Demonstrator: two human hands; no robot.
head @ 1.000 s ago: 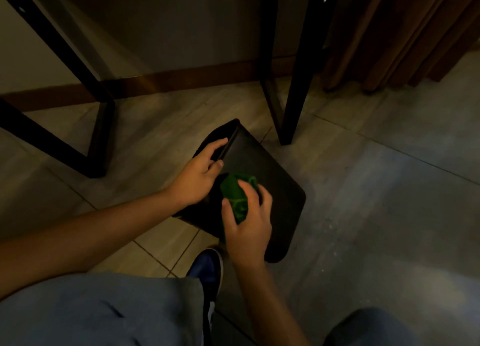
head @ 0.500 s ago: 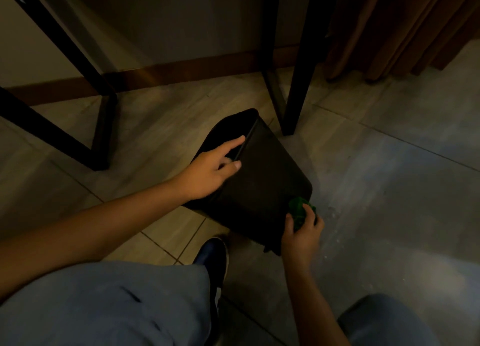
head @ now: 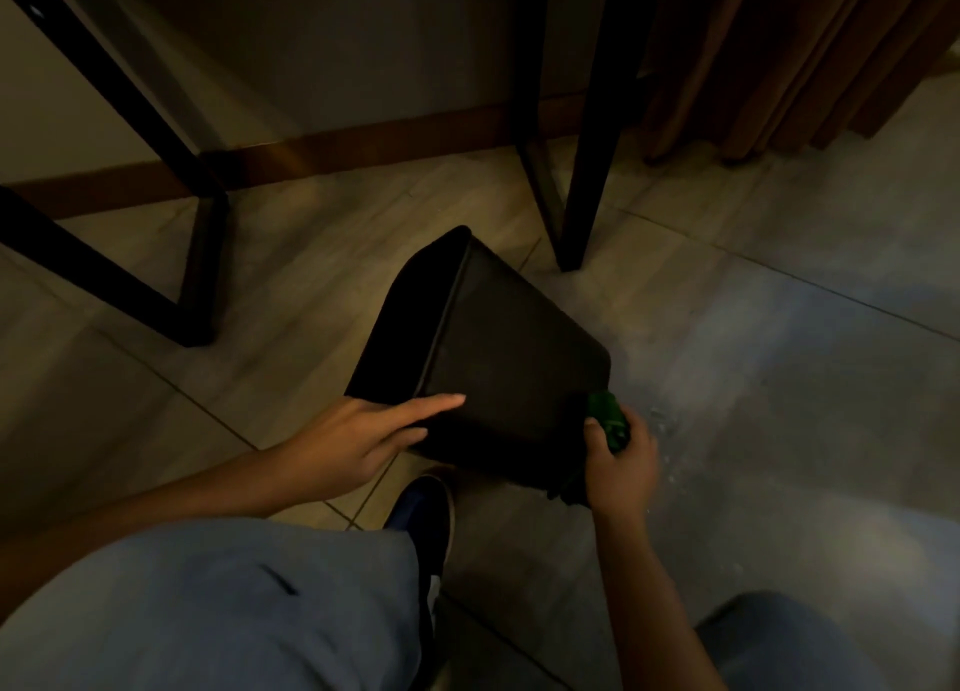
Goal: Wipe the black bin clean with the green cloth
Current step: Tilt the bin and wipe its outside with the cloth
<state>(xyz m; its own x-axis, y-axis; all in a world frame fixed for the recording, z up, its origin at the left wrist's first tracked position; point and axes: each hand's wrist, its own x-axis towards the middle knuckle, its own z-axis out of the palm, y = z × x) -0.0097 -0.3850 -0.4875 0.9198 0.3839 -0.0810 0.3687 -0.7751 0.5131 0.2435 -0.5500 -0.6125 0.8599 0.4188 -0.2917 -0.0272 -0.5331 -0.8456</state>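
The left hand (head: 358, 438) has slid off the rim and now lies with straight fingers pressed to the near side of the bin (head: 498, 358) – bracing it. The bin lies tipped on the floor (head: 753, 358), mouth up-left, base toward the right hand (head: 621, 464), which has dropped to the base corner, pinching the cloth (head: 608, 420) there – the wipe has likely reached the bottom

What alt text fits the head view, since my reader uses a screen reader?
A person tips a black bin on a tiled floor, left hand flat against its side, right hand gripping a green cloth at its lower corner. Black table legs stand behind.
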